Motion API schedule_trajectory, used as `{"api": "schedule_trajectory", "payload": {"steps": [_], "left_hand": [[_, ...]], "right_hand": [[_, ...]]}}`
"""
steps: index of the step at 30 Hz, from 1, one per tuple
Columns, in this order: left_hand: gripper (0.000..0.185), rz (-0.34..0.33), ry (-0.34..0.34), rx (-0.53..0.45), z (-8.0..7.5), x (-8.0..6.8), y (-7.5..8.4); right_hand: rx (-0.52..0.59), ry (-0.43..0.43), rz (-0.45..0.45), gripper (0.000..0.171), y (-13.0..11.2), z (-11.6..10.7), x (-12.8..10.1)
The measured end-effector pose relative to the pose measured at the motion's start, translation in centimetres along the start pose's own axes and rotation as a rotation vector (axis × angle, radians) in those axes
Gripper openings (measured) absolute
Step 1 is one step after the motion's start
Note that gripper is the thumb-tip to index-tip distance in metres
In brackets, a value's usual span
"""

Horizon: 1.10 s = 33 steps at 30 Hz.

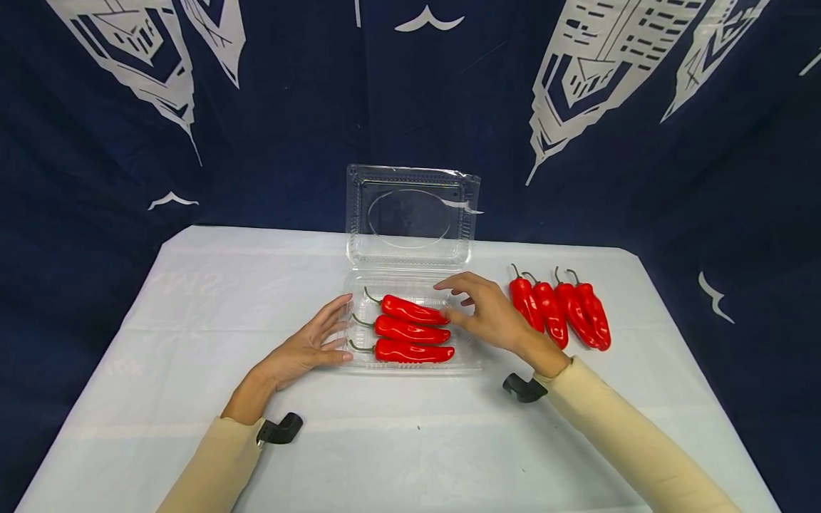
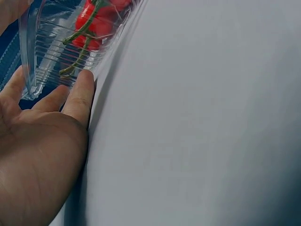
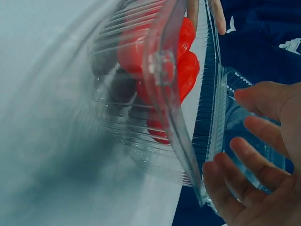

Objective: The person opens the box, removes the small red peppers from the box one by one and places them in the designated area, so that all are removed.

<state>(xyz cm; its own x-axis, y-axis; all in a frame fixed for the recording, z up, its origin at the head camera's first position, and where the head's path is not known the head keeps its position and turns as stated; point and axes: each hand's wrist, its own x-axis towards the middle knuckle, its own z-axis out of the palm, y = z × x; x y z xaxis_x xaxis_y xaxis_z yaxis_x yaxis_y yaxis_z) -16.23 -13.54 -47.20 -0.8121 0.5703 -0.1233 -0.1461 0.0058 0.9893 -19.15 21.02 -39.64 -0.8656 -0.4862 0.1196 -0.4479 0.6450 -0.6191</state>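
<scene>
Resting palm-up on the white tablecloth (image 1: pixel 192 313), the left hand (image 1: pixel 306 347) lays its straight, relaxed fingers (image 2: pixel 81 92) against the near-left wall of the clear plastic clamshell box (image 1: pixel 410 363), touching it without gripping. The right hand (image 1: pixel 490 311) hovers over the box's right end with its fingers (image 3: pixel 256 157) spread and loosely bent, holding nothing; whether its fingertips touch the nearest pepper cannot be told. Both forearms wear beige sleeves (image 1: pixel 628 434), each with a black camera mount (image 1: pixel 280 429) near the wrist. Just past the fingertips of both hands, 3 glossy red chili peppers with green stems (image 1: pixel 410 331) lie side by side in the box's tray, stems toward the left hand. Beyond the right hand's knuckles, 4 more red chili peppers (image 1: pixel 561 310) lie in a row on the cloth, apart from the box. The box's hinged lid (image 1: pixel 410 214) stands open behind the tray. In the right wrist view the plastic ribs blur the peppers; in the left wrist view the box is cut off at the frame's top.
</scene>
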Motion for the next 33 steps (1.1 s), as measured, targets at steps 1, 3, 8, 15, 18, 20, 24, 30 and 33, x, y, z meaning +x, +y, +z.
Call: {"api": "schedule_trajectory", "payload": {"steps": [1,3,8,15,18,20,24,30,33], "left_hand": [[0.102,0.000,0.000,0.001,0.0,0.0,0.0],[0.102,0.000,0.000,0.002,0.0,0.0,0.0],[0.103,-0.001,-0.003,0.004,0.0,-0.1,0.1],[0.102,0.003,-0.004,0.004,-0.1,-0.1,0.0],[0.102,0.003,-0.005,0.002,-0.1,-0.1,0.0],[0.103,0.002,-0.005,0.001,-0.1,-0.1,-0.1],[0.104,0.000,-0.001,0.004,-0.1,-0.1,-0.1],[0.103,0.000,-0.002,0.005,-0.1,0.0,-0.1],[0.102,0.004,-0.003,0.006,-0.1,0.0,-0.1]], "right_hand": [[0.019,-0.015,-0.005,0.043,0.1,0.1,0.1],[0.056,-0.043,-0.017,0.044,0.3,0.2,0.2],[0.122,-0.101,-0.035,0.043,0.7,0.5,0.7],[0.140,-0.151,-0.098,0.042,0.7,1.4,1.6],[0.135,-0.166,-0.115,0.042,0.7,1.8,1.9],[0.126,-0.172,-0.116,0.041,0.7,2.1,2.1],[0.095,-0.173,-0.125,0.041,0.8,2.6,2.4],[0.062,-0.172,-0.149,0.040,1.2,3.1,2.8],[0.059,-0.175,-0.148,0.040,1.3,3.1,2.9]]}}
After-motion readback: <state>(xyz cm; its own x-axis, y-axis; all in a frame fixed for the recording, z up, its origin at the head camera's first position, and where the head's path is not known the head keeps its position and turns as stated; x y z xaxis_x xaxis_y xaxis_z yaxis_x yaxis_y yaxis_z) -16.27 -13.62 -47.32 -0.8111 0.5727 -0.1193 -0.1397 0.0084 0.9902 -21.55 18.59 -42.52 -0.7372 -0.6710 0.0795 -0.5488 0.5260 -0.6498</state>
